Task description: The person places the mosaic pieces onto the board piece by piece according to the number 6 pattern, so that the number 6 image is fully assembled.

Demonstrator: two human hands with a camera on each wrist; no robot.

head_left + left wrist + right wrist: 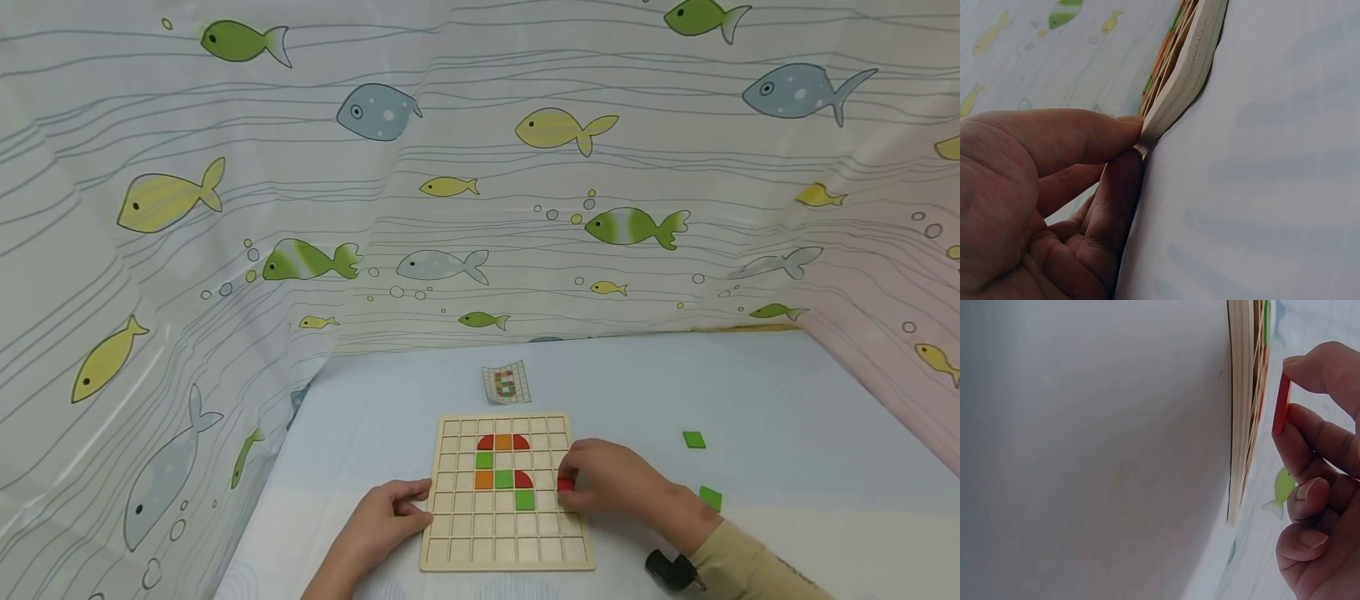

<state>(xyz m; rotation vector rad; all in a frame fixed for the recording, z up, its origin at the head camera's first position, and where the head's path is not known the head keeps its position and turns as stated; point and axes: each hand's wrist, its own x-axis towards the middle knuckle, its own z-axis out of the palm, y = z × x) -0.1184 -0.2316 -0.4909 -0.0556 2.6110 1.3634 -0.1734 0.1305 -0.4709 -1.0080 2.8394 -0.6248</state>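
A wooden grid board lies on the table in the head view. Set in its cells are several tiles, among them a red quarter-round, an orange square and a green square. My left hand touches the board's left edge with thumb and forefinger, spread apart along it. Over the board's right side, my right hand pinches a small red tile between thumb and fingers. The right wrist view shows that tile edge-on, held clear of the board, so its full shape is hidden.
Behind the board lies a small paper card with a coloured grid pattern. Two loose green tiles, one farther back and one by the right forearm, lie to the right. A fish-patterned curtain surrounds the table.
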